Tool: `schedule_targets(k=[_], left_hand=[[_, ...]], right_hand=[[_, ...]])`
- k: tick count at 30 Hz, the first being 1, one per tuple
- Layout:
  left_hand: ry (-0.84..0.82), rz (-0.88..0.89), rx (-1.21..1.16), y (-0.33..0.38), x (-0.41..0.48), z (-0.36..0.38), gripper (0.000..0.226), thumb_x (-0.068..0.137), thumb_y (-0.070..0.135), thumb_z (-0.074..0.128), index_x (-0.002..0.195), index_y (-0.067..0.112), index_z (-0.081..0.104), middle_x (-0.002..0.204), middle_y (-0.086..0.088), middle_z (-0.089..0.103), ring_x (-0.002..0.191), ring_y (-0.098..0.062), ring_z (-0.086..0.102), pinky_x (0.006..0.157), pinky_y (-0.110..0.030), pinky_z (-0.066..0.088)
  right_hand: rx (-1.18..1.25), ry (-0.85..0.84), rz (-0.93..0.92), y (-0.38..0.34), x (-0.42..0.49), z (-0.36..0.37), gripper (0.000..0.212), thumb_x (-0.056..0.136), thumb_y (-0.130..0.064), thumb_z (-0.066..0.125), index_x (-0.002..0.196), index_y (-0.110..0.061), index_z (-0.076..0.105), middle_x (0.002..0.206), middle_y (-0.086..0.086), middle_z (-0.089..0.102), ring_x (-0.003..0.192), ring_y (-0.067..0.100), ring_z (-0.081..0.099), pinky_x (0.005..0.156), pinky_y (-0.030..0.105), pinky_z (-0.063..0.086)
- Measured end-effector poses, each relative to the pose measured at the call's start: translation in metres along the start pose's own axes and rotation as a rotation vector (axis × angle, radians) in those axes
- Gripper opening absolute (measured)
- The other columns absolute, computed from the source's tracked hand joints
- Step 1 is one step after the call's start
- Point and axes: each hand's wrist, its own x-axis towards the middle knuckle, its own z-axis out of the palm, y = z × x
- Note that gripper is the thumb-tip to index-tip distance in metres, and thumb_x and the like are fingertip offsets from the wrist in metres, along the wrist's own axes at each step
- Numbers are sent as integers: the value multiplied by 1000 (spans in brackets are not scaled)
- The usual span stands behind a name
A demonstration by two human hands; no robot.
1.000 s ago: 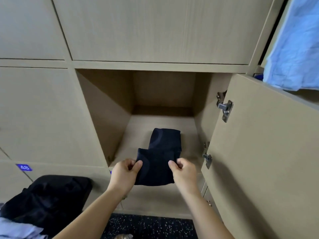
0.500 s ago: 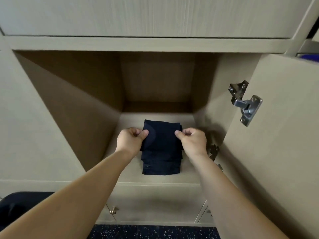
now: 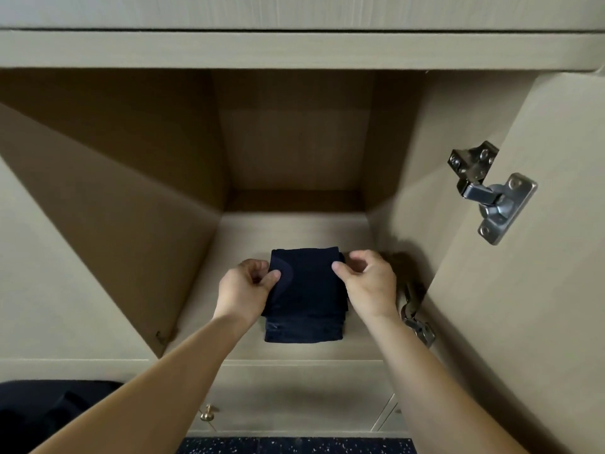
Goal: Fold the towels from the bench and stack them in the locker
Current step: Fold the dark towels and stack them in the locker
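- Two folded navy towels can be told apart in the open locker [image 3: 294, 231]: a top towel [image 3: 307, 283] held between the hands, and a lower towel [image 3: 302, 332] lying flat on the locker's floor, its near edge showing below both wrists. Whether more layers lie between them cannot be made out.
- Two bare hands reach in, forearms stretched forward side by side, the stack between them.
- The left hand [image 3: 244, 293] pinches the top towel's left edge, thumb laid on the cloth and fingers curled beneath.
- The right hand [image 3: 371, 286] pinches the right edge, thumb tip on the cloth and fingers curled over just beyond it.
- The top towel sits slightly farther in than the lower towel and touches it from above.
- One door [image 3: 523, 306] stands open to the outside of the right hand. It carries two metal hinges: an upper hinge [image 3: 489, 191] well above that hand and a lower hinge [image 3: 417, 319] just beside the right wrist.
- One small brass knob [image 3: 208, 414] shows under the left forearm, on the front panel below.
- One heap of dark cloth [image 3: 49, 417] lies outside the left elbow.
- A dark speckled floor [image 3: 294, 446] runs between the two forearms at the bottom.
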Motion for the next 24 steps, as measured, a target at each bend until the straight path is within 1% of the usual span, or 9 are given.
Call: schedule_targets(k=[2,3,6,8,10,14,17,21,24], left_hand=[[28,82,54,5,-3,-4,33,91,22,68,124,15,62,106,5,65,100,-14,63,92,-30,50],[28,146,94,8,-4,-6,38,92,22,68,128,16,61,112,6,63,105,-14,61,96,-31,49],[-72,303,203,15,-9,-6,45,92,26,67,136,20,56,126,10,56,121,-12,51,105,-29,41],[-171,365,286,12,-8,-3,54,92,33,66,142,21,49,141,7,50,133,-11,43,113,-27,32],[-254,420,407,5,-5,-1,64,94,44,59,149,19,39,154,4,37,144,-11,30,120,-31,23],[-345,458,581,-18,1,3,84,87,68,26,155,18,22,163,3,14,150,-8,11,123,-28,11],[-349,479,587,-31,2,8,83,88,68,13,157,20,13,163,7,4,150,-6,4,121,-20,4],[-338,461,563,-41,2,11,71,95,57,15,157,22,7,162,11,-2,146,3,-6,114,-10,-7],[-350,448,572,-42,0,10,68,98,54,15,157,22,5,162,12,-3,144,6,-8,112,-8,-8]], right_hand=[[-36,29,-133,-5,-2,-5,34,86,-19,70,119,-13,62,108,-3,60,94,10,56,77,12,41],[-60,9,-219,-9,-3,-6,32,87,-15,69,118,-13,63,111,-2,61,95,11,58,80,13,42],[-178,-164,-376,-15,-4,-6,36,88,-9,61,123,-15,63,124,-2,58,113,11,54,100,23,41],[-253,-258,-383,-11,-4,-4,40,91,-9,57,131,-14,59,132,0,57,123,14,48,107,26,36],[-267,-284,-361,-1,-6,-2,41,94,-11,55,135,-12,55,138,2,54,128,15,46,109,25,33],[-142,-248,-303,21,-14,1,38,98,-14,51,137,-12,52,143,1,49,132,8,42,106,10,24],[-69,-211,-294,34,-19,8,37,99,-15,50,136,-12,53,142,-4,49,128,-1,38,101,-2,19],[-26,-192,-299,39,-21,15,36,99,-16,49,135,-13,54,138,-12,48,130,-3,37,103,-2,19],[-45,-202,-296,38,-22,17,36,99,-15,49,135,-13,54,138,-11,48,131,-2,37,103,-2,18]])
